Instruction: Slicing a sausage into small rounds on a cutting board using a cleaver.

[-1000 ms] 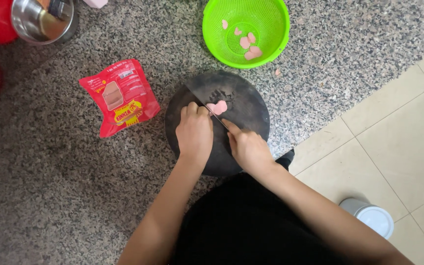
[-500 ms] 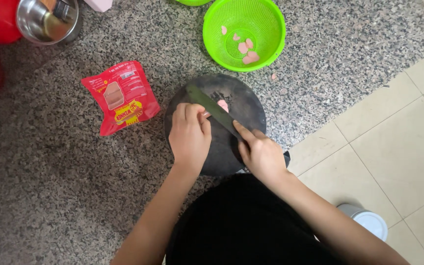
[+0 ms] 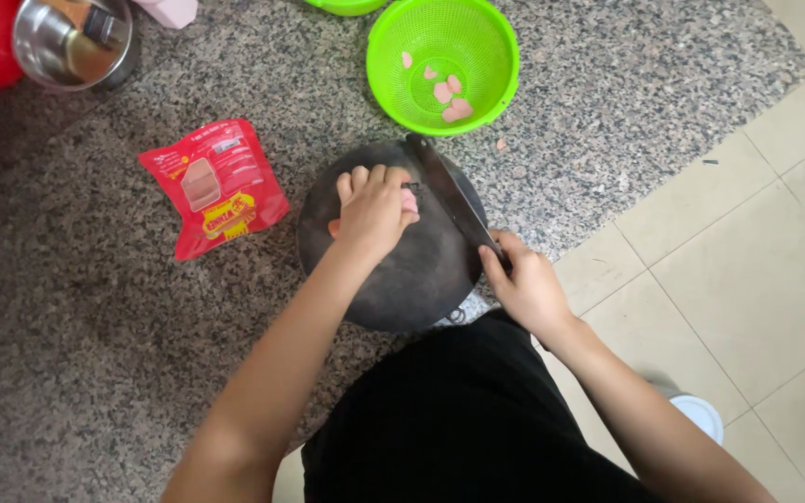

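On the round dark chopping board (image 3: pixel 402 279), my left hand (image 3: pixel 373 210) pins the pink sausage piece (image 3: pixel 409 199) while my right hand (image 3: pixel 525 285) grips the dark broad-bladed knife (image 3: pixel 449 194), whose edge could nick my curled fingers.

Green colander (image 3: pixel 443 65) (pink slices (image 3: pixel 449 91)); red packet (image 3: pixel 213 186)
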